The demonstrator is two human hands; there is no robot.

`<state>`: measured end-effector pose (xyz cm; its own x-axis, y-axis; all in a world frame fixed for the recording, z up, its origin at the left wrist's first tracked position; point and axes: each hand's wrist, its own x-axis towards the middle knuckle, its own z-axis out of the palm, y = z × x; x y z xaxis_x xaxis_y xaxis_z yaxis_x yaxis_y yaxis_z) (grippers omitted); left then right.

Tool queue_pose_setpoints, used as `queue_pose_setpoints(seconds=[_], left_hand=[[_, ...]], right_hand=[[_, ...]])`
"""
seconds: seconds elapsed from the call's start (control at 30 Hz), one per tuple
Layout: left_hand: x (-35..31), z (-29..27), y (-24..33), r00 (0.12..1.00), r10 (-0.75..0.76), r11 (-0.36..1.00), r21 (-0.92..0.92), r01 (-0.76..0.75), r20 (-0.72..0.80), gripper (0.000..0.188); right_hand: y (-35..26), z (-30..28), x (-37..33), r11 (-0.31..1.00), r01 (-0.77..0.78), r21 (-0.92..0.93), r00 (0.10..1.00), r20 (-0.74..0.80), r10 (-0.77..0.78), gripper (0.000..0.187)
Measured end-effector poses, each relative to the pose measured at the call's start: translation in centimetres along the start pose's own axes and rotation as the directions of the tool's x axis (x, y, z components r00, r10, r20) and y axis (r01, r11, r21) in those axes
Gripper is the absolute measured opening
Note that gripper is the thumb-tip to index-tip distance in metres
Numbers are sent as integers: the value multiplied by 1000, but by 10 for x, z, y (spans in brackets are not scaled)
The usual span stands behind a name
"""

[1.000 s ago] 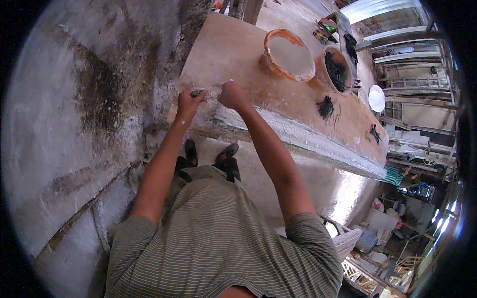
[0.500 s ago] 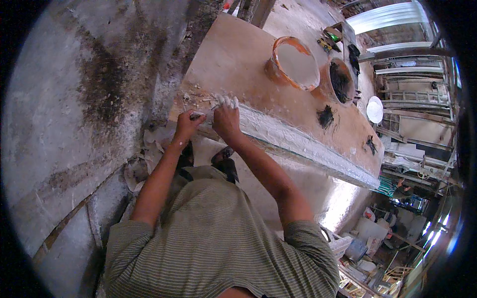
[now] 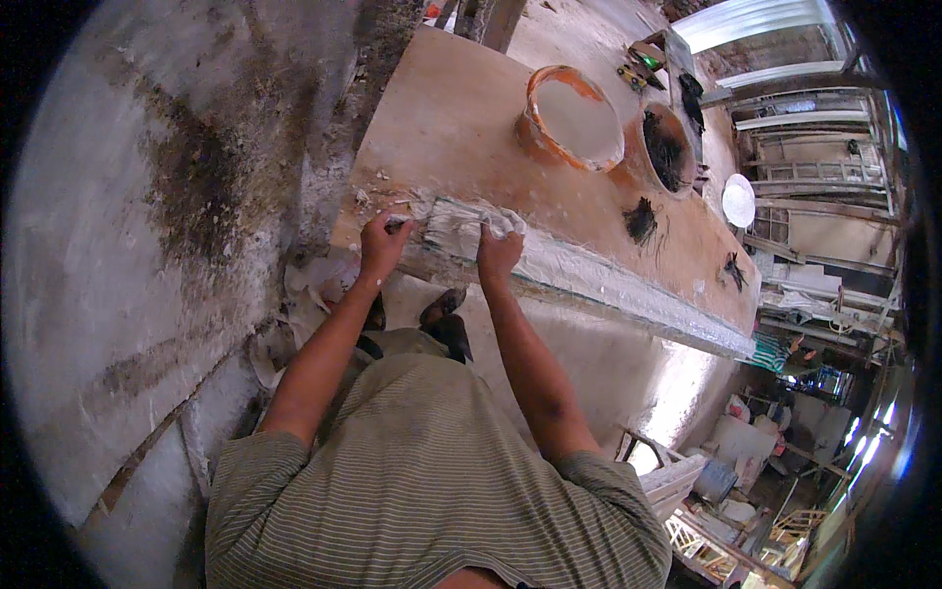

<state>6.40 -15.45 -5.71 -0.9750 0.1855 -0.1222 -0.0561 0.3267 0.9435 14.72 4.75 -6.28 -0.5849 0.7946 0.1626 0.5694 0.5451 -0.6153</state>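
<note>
A long strip of wet white plaster (image 3: 608, 279) runs along the near edge of the brown board table, with thin dark green lines along its sides. My right hand (image 3: 500, 253) is at the strip's left part, its fingers coated white and bent over the plaster. Whether they grip a wad or only press cannot be made out. At the strip's left end, my left hand (image 3: 381, 247) is closed around a small dark, white-smeared thing (image 3: 396, 224), too small to name. Crumbs of dried plaster (image 3: 378, 196) lie beside it.
On the board table (image 3: 442, 108) stand an orange bucket (image 3: 577, 123) of pale liquid and another bucket (image 3: 667, 147) with dark fibres inside. Tufts of dark fibre (image 3: 641, 221) lie nearer the strip. A stained wall (image 3: 196, 245) rises at left.
My right hand has slid right along the strip, uncovering its white left end. My left hand has shifted slightly right, still holding the small dark thing.
</note>
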Motion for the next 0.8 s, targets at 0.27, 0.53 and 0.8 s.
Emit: queue_pose_setpoints(seconds=[0.27, 0.53, 0.8], left_hand=[[-10, 3, -23, 999, -43, 999, -14, 43, -6, 27], [-24, 1, -14, 999, -35, 999, -11, 36, 36, 22], [-41, 10, -27, 999, -46, 986, -161, 48, 12, 22]], right_hand=[[56, -19, 25, 803, -353, -481, 935, -153, 319, 71], [98, -74, 91, 932, -178, -316, 887, -462, 14, 61], [-88, 17, 44, 879, 459, 129, 719, 528, -452, 45]])
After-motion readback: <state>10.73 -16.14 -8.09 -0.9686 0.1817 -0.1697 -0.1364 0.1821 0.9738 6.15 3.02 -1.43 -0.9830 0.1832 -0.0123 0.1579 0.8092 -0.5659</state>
